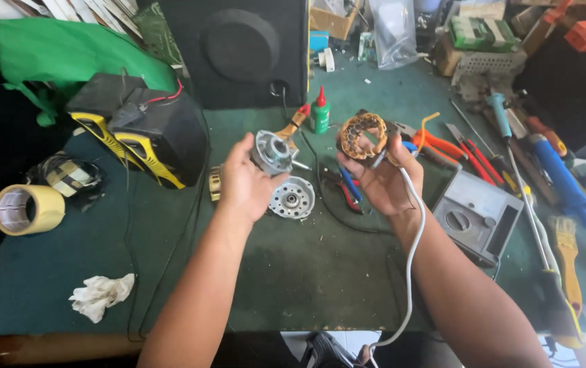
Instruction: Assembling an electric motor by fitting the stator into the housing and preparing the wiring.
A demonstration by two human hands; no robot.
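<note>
Metal motor housing (272,151) and copper-wound stator (363,136), one per hand.

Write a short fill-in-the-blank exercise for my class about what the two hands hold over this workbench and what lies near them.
1. The left hand holds up a grey metal motor housing, and a second round end plate lies on the ____ mat below it.
2. The right hand holds a ring-shaped stator wound with ____-coloured wire.
3. A roll of ____ tape lies at the mat's left edge.
4. A crumpled ____ rag lies near the front edge.

Missing words: green; copper; yellow; white
</note>
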